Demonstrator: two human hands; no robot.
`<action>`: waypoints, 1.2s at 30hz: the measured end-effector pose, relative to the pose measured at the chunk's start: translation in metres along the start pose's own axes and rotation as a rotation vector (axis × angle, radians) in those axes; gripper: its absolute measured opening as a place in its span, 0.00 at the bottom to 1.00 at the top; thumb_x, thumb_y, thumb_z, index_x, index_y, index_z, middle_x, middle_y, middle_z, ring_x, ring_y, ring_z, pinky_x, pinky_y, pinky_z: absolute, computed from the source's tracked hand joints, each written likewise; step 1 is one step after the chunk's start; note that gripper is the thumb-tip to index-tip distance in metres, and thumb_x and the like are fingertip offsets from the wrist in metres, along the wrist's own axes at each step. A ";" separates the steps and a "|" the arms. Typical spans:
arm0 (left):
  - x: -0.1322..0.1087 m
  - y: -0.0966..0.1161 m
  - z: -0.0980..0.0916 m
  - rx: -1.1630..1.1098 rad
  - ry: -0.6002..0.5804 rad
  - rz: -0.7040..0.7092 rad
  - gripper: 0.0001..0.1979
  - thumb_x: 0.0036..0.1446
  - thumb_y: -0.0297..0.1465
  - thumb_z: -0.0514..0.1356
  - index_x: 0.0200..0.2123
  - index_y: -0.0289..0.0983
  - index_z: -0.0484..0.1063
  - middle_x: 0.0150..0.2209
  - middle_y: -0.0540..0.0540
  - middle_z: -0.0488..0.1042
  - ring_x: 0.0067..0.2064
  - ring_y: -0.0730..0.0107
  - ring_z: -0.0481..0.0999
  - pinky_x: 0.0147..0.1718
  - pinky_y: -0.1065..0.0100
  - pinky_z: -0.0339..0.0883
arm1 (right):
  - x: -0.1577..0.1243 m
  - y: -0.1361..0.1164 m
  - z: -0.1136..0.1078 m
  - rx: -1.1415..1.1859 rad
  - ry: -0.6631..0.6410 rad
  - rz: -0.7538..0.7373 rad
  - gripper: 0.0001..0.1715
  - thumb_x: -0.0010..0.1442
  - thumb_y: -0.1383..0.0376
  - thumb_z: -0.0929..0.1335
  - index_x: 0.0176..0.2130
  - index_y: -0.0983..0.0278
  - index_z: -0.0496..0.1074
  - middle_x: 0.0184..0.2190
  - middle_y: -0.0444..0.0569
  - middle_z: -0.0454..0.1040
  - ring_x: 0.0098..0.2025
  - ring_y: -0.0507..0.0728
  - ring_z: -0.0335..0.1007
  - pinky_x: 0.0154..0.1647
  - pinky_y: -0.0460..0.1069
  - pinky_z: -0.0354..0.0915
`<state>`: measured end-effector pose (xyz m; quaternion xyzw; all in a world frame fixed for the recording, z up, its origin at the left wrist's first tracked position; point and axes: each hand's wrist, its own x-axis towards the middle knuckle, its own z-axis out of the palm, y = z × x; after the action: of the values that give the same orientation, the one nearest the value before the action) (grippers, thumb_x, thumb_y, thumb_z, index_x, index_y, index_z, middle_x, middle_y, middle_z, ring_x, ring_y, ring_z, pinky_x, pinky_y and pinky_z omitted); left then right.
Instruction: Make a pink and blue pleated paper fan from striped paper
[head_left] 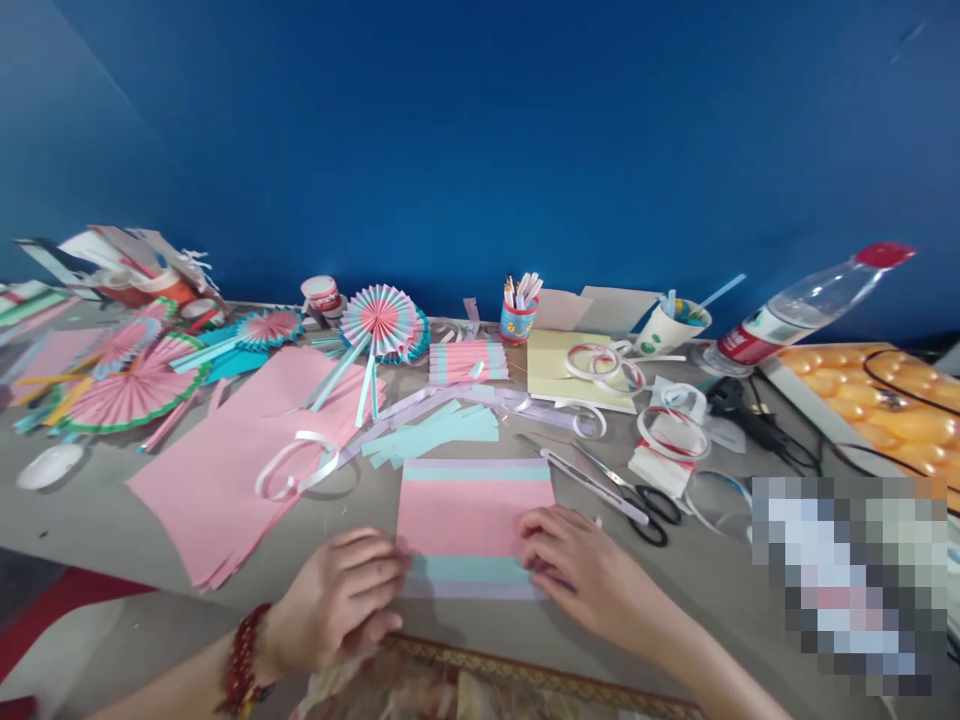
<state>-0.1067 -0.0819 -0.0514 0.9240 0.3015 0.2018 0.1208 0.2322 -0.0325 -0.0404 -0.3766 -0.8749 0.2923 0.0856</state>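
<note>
At the near middle of the desk (705,570), right in front of the person, lies a striped sheet (465,515), flat, pink across its centre with an aqua and a lilac band along both its far and near edges. The left hand (345,590), a red beaded bracelet (244,655) on its wrist, is at the left edge of the striped sheet, fingers loosely bent; whether its grip is closed on the paper I cannot tell. The right hand (577,565) lies over the right edge of the striped sheet with curled fingertips on it, and its grip too cannot be made out as pinching or merely resting. Just beyond the striped sheet are aqua paper strips (435,432) in a loose fan, and farther beyond it a pleated paper (469,362) in similar colours. To the right of the striped sheet, near its far corner, lie a lilac cutter (596,487) and black-handled scissors (626,486). To its left spreads a stack of pink paper (225,450); beyond it on that side stands a pleated rosette (379,325). Well beyond the striped sheet stands a pen cup (517,322), and far to its right a tilted-looking bottle (780,315) with a red cap.
</note>
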 end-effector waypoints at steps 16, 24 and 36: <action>0.084 -0.093 -0.014 0.341 -0.024 -0.450 0.05 0.64 0.29 0.56 0.41 0.36 0.71 0.41 0.42 0.74 0.44 0.58 0.74 0.42 0.59 0.68 | 0.004 -0.003 -0.002 0.003 0.079 -0.023 0.07 0.62 0.71 0.64 0.35 0.61 0.69 0.43 0.49 0.73 0.46 0.58 0.69 0.46 0.51 0.64; 0.087 -0.092 -0.010 0.255 -0.022 -0.418 0.04 0.64 0.31 0.58 0.40 0.37 0.69 0.42 0.44 0.71 0.46 0.58 0.72 0.45 0.58 0.66 | 0.007 -0.002 -0.005 0.033 0.110 -0.016 0.07 0.63 0.69 0.63 0.34 0.61 0.70 0.41 0.49 0.74 0.44 0.58 0.71 0.43 0.50 0.66; 0.095 -0.094 -0.010 0.181 -0.080 -0.432 0.04 0.61 0.26 0.59 0.40 0.37 0.68 0.40 0.44 0.74 0.44 0.58 0.74 0.43 0.61 0.65 | -0.002 0.014 -0.009 0.211 0.417 0.057 0.09 0.67 0.66 0.61 0.38 0.60 0.70 0.38 0.50 0.75 0.41 0.56 0.72 0.41 0.48 0.67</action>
<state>-0.0887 0.0512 -0.0467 0.8524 0.5039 0.1065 0.0900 0.2456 -0.0221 -0.0408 -0.4423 -0.7919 0.3004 0.2952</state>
